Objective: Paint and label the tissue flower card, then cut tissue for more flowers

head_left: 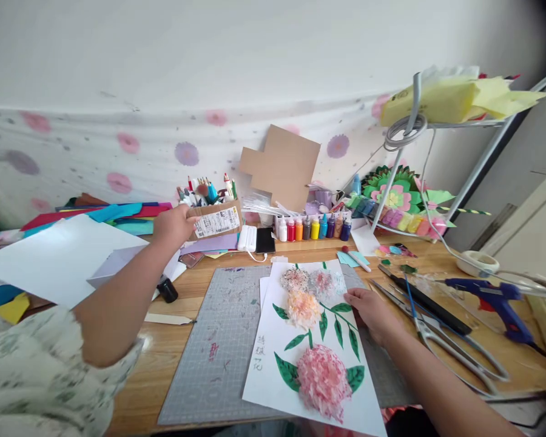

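My right hand (pixel 370 312) pinches the right edge of a white sheet of paper (pixel 266 388). On the sheet are ruffled flowers, a large pink one (pixel 324 379) low down and an orange one (pixel 303 309) above it, with green leaves and handwritten characters at the left. The sheet lies over a grey cutting mat (pixel 200 364), its lower edge near the table's front. Farther back on the left, my left hand (pixel 175 223) is closed at the left end of a cardboard box (pixel 218 222) full of pencils and brushes (pixel 209 189); its fingertips are partly hidden.
Scissors (pixel 437 340), a black-handled tool (pixel 428 297) and a blue glue gun (pixel 491 297) lie at the right. Small paint bottles (pixel 315 229) line the back. Coloured sheets (pixel 104 215) are piled left. A wire shelf (pixel 400 158) stands at the right.
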Available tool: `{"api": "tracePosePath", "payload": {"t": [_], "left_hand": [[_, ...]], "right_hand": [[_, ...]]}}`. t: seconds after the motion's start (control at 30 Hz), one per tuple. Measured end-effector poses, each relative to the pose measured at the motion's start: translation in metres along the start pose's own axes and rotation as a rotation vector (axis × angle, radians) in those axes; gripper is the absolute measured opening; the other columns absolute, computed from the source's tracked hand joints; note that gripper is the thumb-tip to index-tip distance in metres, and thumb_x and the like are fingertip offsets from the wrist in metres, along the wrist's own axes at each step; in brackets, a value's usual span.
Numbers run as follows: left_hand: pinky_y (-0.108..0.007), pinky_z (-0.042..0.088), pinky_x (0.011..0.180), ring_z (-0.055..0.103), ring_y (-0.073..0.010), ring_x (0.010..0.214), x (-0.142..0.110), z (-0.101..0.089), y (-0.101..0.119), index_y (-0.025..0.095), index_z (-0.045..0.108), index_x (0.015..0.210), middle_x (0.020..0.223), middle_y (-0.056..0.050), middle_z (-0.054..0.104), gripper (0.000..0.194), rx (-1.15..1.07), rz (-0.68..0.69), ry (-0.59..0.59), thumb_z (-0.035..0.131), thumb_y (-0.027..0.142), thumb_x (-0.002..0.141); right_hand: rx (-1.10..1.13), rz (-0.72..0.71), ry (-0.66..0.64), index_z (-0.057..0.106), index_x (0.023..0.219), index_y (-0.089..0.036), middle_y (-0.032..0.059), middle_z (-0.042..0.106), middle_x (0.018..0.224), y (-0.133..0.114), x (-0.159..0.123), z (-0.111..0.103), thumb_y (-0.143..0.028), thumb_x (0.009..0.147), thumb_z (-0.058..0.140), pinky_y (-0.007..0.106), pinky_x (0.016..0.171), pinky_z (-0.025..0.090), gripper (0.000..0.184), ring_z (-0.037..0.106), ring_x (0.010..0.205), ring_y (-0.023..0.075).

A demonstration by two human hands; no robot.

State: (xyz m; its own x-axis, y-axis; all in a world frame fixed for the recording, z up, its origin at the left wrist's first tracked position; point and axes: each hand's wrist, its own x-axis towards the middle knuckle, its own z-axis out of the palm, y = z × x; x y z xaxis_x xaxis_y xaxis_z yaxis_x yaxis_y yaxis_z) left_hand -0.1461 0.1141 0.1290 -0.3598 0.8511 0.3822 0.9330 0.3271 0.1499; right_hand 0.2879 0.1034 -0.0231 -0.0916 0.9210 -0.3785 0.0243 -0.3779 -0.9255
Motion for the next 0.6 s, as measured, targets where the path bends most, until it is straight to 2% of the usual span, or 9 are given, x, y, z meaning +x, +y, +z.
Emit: {"api": "tracePosePath", "payload": {"t": [0.17,0.27,0.4,0.6], "left_hand": [[-0.033,0.039,0.075,0.059,-0.0288,0.095,0.046,0.026,0.001,0.012,0.058,0.096,0.094,-0.013,0.068,0.03,0.115,-0.126,0.06,0.05,0.039,0.086],[-0.035,0.043,0.076,0.06,-0.0269,0.093,0.065,0.039,-0.004,0.014,0.06,0.1,0.095,-0.011,0.067,0.032,0.145,-0.153,0.052,0.05,0.04,0.087],[-0.041,0.049,0.084,0.06,-0.0203,0.095,0.078,0.048,-0.016,0.014,0.058,0.11,0.107,-0.008,0.062,0.034,0.164,-0.141,0.013,0.052,0.04,0.089],[-0.043,0.049,0.088,0.059,-0.0241,0.103,0.09,0.058,-0.024,0.013,0.056,0.115,0.117,-0.008,0.058,0.034,0.137,-0.114,-0.097,0.056,0.034,0.088]], "right_hand": [[0.01,0.019,0.004,0.052,0.061,-0.02,-0.004,0.053,0.048,0.003,0.003,0.001,-0.029,0.067,0.062,0.023,0.042,0.035,0.015,0.048,0.039,0.0115],[0.008,0.012,0.014,0.052,0.062,-0.02,-0.0039,0.052,0.048,0.005,0.007,0.001,-0.031,0.065,0.063,0.023,0.042,0.034,0.015,0.047,0.04,0.0115],[-0.002,-0.008,0.02,0.052,0.061,-0.02,-0.0042,0.051,0.048,0.006,0.008,0.002,-0.032,0.063,0.064,0.022,0.042,0.031,0.017,0.045,0.041,0.011],[-0.029,-0.045,0.094,0.054,0.062,-0.019,-0.0052,0.049,0.047,0.004,0.007,0.003,-0.03,0.064,0.063,0.022,0.042,0.028,0.014,0.042,0.041,0.0098]]}}
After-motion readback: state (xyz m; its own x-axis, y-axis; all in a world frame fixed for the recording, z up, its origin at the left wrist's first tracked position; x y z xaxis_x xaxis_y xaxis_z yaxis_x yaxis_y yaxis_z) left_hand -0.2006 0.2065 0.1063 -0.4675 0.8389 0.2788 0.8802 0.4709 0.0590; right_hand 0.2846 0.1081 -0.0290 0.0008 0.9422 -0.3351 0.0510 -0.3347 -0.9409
